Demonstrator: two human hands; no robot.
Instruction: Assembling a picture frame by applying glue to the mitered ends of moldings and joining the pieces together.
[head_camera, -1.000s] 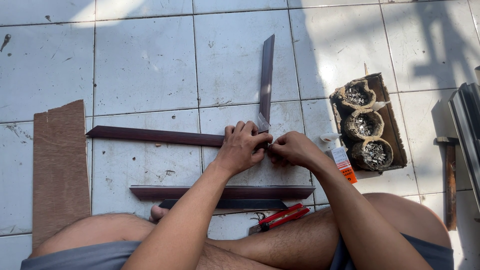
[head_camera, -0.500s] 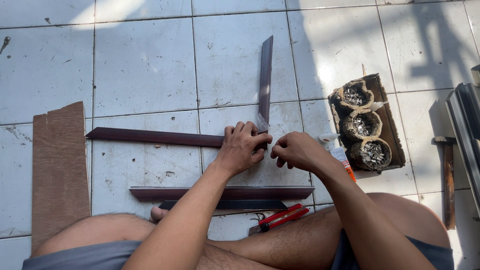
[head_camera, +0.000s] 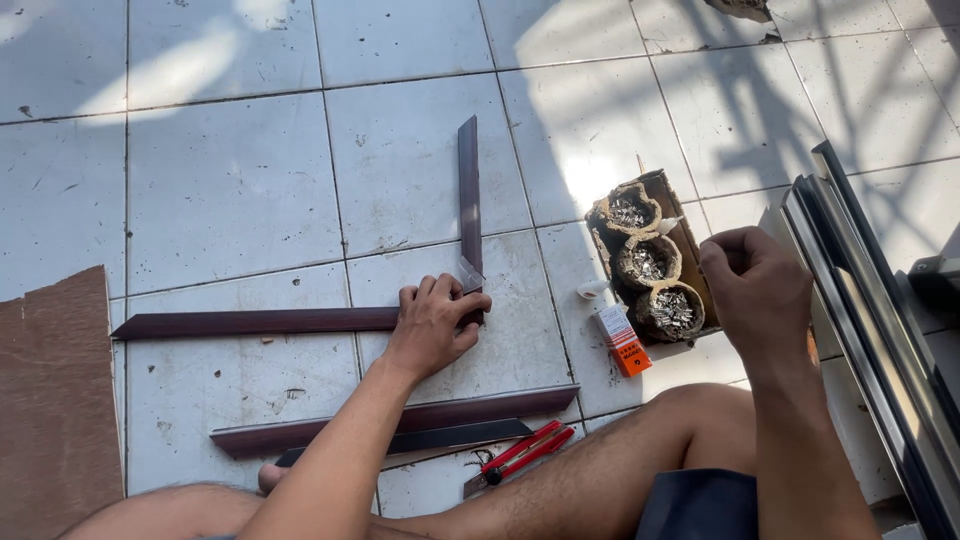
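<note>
Two dark brown wooden frame strips meet at a right angle on the pale tiled floor, one lying flat toward your left, the other running away from you. Your left hand presses down flat on the corner where they join, fingers spread over the joint and closed on nothing. Your right hand hangs in the air well to the right, curled into a loose fist; you cannot tell whether anything is pinched inside it.

Just below that hand sits a brown cardboard tray carrying three small round pots of silvery metal fasteners. A small orange and white glue bottle lies beside the tray.

Nearer your legs lie two more dark frame strips, with red-handled pliers just beside them. A flat brown board rests at far left, and long metal rails run along the right edge.
</note>
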